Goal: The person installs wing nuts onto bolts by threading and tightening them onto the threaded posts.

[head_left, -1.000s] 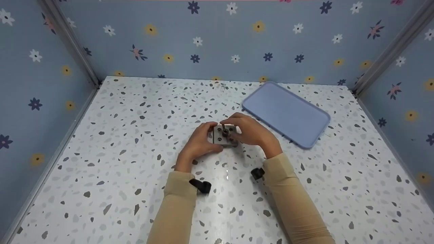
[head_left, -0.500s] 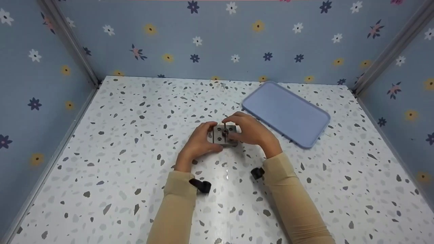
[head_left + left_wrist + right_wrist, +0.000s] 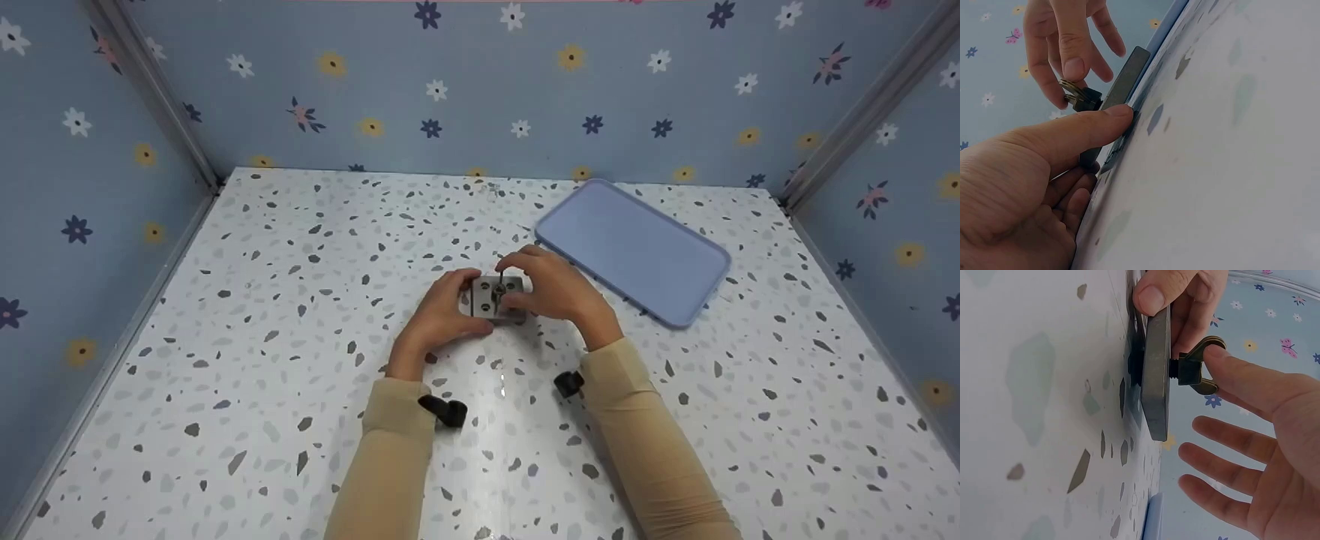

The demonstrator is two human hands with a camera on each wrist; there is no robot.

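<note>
A grey metal plate (image 3: 486, 313) with several holes lies a little above the table, as the right wrist view shows. My left hand (image 3: 442, 311) grips the plate by its left side, thumb on the near edge and fingers on the far edge. A wing nut (image 3: 1189, 370) sits on a threaded bolt (image 3: 1174, 369) that comes up through the plate's middle. A short stretch of thread shows between nut and plate. My right hand (image 3: 559, 289) pinches the nut's wings between thumb and index finger, its other fingers spread loose. A dark part (image 3: 1135, 370) shows under the plate.
A blue-lilac tray (image 3: 637, 255) lies at the back right, close beyond my right hand. The speckled white table (image 3: 300, 337) is bounded by flowered blue panels (image 3: 480, 97) at the back and both sides.
The wing nut has turned a little clockwise as seen from above, and my right index finger has shifted slightly to the right with its wing. My left hand and the plate stay put.
</note>
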